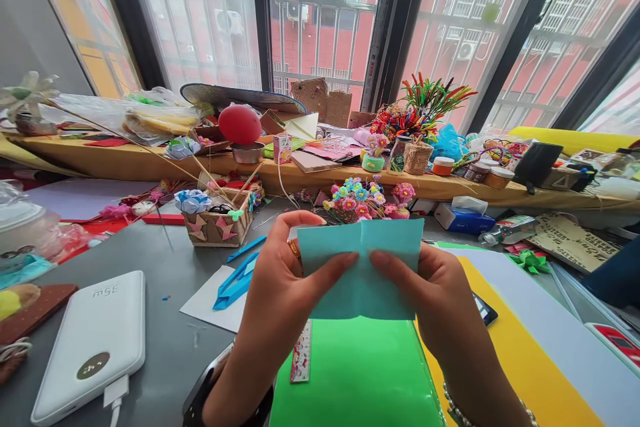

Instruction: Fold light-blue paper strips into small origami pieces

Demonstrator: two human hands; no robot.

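So far the light blue paper (361, 267) carries folds: two flaps meet along a centre seam at its upper half, and the lower part hangs flat and plain (whatever folding is left would come there, as I judge it). Both hands hold it up above the green sheet (357, 373) on the grey tabletop (165, 340). The left hand (277, 293) pinches the left edge, fingers (333, 267) closed across the front; the right hand (440, 293) grips the right edge the same way.

As for containers, a small woven basket (217, 223) behind holds a pale blue paper flower and bits of craft. A metal bowl (247, 152) on the ledge carries a red ball (240, 123).
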